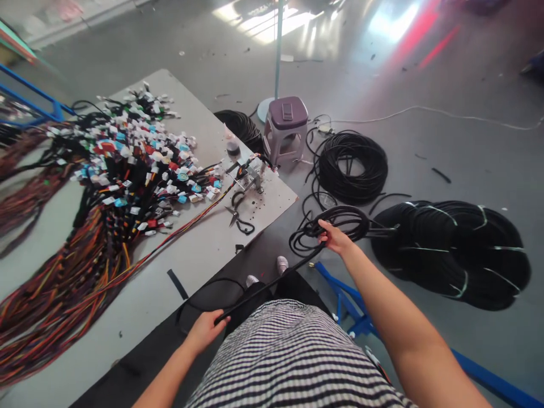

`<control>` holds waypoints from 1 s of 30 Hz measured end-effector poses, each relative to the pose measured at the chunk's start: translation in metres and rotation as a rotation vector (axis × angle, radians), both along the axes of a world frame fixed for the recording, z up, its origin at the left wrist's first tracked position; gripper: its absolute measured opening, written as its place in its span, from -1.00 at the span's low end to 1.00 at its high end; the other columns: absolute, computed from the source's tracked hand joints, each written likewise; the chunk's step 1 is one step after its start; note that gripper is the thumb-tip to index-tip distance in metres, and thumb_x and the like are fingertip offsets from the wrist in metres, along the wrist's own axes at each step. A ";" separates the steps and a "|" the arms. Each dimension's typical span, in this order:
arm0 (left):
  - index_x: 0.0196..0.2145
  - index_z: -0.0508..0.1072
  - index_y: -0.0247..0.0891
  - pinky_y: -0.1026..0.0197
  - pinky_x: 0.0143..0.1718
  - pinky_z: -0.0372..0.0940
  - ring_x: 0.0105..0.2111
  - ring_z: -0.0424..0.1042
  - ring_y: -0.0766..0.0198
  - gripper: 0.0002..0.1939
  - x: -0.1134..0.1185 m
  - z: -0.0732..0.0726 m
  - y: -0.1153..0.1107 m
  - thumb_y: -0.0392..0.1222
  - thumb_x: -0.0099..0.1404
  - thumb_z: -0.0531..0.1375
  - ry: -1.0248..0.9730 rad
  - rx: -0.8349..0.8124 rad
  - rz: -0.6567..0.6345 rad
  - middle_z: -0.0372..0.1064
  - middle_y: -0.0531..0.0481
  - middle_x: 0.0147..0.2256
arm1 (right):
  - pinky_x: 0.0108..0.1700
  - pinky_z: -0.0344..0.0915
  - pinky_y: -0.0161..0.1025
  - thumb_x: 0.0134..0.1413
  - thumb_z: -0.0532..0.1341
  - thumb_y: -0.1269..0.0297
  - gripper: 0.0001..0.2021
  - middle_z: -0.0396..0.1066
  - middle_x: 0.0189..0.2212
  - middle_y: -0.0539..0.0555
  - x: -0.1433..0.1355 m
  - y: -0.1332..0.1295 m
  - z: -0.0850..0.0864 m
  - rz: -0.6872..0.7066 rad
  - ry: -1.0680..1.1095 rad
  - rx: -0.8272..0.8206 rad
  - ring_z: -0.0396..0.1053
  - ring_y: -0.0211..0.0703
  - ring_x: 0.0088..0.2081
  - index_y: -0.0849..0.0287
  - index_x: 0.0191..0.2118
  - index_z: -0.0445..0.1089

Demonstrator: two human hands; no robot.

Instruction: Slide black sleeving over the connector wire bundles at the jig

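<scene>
A black tube (278,277) runs slantwise in front of my body. My left hand (207,330) is closed on its lower end, near the table's front edge. Further up and to the right, my right hand (334,236) grips the same tube beside a small loose coil (355,222) of black tubing. On the white table (191,266) lie scissors (238,214) with black handles, next to a metal fixture (251,175) that holds a strand of coloured wires.
Wire harnesses (93,255) with many white connectors cover the table's left side. On the floor are a purple stool (288,113), a black coil (327,178), a larger tied coil (454,249) at right and a blue metal frame (357,311).
</scene>
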State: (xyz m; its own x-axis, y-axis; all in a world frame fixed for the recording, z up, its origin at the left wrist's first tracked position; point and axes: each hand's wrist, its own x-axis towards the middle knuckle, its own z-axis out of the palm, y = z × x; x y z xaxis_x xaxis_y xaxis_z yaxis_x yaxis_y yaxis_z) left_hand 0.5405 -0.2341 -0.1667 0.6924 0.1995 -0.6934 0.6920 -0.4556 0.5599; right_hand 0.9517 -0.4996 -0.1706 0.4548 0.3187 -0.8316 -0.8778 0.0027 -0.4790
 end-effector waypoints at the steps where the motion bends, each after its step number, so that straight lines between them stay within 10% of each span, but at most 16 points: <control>1: -0.51 0.45 -0.19 0.13 -0.36 0.27 -0.47 0.34 0.16 -0.61 0.013 0.001 -0.003 0.18 0.20 0.11 -0.034 -0.067 -0.012 0.37 -0.01 -0.52 | -0.62 0.11 -0.45 -0.02 0.41 0.16 -0.63 0.04 -0.67 -0.16 -0.002 0.001 0.007 -0.009 -0.025 0.048 -0.05 -0.44 -0.68 0.17 -0.43 0.18; 6: -0.06 0.48 -0.20 0.09 0.09 0.26 -0.03 0.39 0.12 -0.60 0.135 0.014 -0.020 0.05 0.30 0.05 -0.390 -0.204 0.081 0.42 -0.12 -0.05 | -0.66 -0.10 -0.47 0.06 0.28 -0.10 -0.57 -0.01 -0.62 -0.14 -0.025 0.003 0.052 0.015 -0.024 0.208 -0.19 -0.45 -0.67 0.19 -0.18 0.38; 13: 0.16 0.33 -0.15 0.10 0.10 0.26 0.05 0.36 0.08 -0.37 0.291 0.034 -0.096 -0.08 0.14 0.32 -0.697 -0.004 -0.208 0.33 -0.10 0.08 | -0.67 -0.10 -0.44 -0.09 0.30 -0.27 -0.44 -0.02 -0.59 -0.10 -0.063 0.010 0.110 0.077 -0.185 0.363 -0.22 -0.42 -0.63 0.18 -0.25 0.40; 21: -0.13 0.46 -0.20 0.22 -0.20 0.30 -0.19 0.41 0.21 -0.71 0.345 0.057 -0.085 -0.12 0.18 0.29 -0.646 -0.029 -0.342 0.41 -0.02 -0.14 | -0.67 -0.25 -0.48 -0.37 0.53 0.22 -0.40 0.11 -0.59 -0.10 -0.034 -0.034 0.138 0.236 -0.389 0.101 -0.13 -0.46 -0.63 0.15 -0.08 0.44; 25: -0.10 0.44 -0.24 0.21 -0.11 0.31 -0.15 0.40 0.20 -0.49 0.354 0.035 -0.065 -0.06 0.00 0.41 -0.568 -0.184 -0.449 0.39 -0.06 -0.09 | -0.68 -0.26 -0.47 -0.21 0.48 0.20 -0.39 -0.03 -0.68 -0.15 -0.024 -0.044 0.162 0.203 -0.481 0.092 -0.16 -0.44 -0.66 0.11 0.05 0.41; 30: -0.08 0.42 -0.34 0.16 -0.08 0.30 -0.18 0.41 0.19 -0.66 0.345 -0.007 -0.076 -0.05 0.29 0.19 -0.430 0.072 0.049 0.41 -0.14 -0.19 | -0.71 -0.17 -0.43 -0.12 0.45 0.04 -0.41 0.01 -0.70 -0.11 -0.036 -0.053 0.204 0.159 -0.685 0.159 -0.10 -0.40 -0.68 0.13 0.06 0.44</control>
